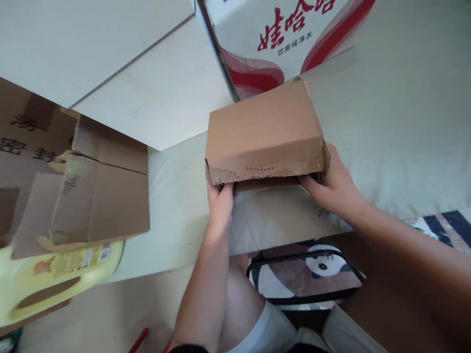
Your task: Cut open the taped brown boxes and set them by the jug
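A brown cardboard box [265, 122] is held between my two hands, over the pale green surface. Its near edge is torn and ragged, and a dark gap shows under that edge. My left hand [220, 203] grips the near left corner, thumb at the torn edge and the other fingers hidden behind the box. On the near right corner, my right hand [331, 181] is closed, its thumb at the gap and its fingers around the side. What the box contains, if anything, is out of sight.
Behind stands a white carton [290, 44] with red lettering, beside a white cabinet [147, 83]. At left are a flattened cardboard box [110, 196] and a yellow jug [62, 274]. A panda-print panel [305, 274] lies below, between the legs; the pale green surface [412, 132] extends right.
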The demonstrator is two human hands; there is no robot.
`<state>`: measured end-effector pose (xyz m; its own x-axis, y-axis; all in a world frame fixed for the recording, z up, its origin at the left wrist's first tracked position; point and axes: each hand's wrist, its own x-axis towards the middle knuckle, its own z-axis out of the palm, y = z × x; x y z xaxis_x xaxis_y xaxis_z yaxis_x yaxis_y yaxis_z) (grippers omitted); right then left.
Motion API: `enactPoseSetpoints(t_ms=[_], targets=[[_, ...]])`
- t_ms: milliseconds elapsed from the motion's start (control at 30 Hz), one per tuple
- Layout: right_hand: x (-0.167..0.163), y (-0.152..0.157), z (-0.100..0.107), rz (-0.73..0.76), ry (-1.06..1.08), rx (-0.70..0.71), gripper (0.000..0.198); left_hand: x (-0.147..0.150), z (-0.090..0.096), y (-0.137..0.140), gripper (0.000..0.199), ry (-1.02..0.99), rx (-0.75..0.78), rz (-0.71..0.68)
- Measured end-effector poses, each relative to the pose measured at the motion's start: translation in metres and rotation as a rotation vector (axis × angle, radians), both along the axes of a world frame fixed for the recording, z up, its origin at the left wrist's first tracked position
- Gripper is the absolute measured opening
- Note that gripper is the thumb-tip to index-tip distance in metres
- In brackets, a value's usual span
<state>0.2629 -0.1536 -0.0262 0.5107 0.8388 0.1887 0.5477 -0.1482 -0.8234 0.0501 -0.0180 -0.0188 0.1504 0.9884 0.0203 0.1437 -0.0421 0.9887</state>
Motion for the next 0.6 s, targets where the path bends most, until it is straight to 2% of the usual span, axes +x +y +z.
enactPoseSetpoints(t_ms=[600], targets=[[-0.0015, -0.0003, 0.0044, -0.022, 0.014, -0.028, 0.07, -0.0012, -0.0016, 0.0003, 0.075, 0.013, -0.004, -0.003]])
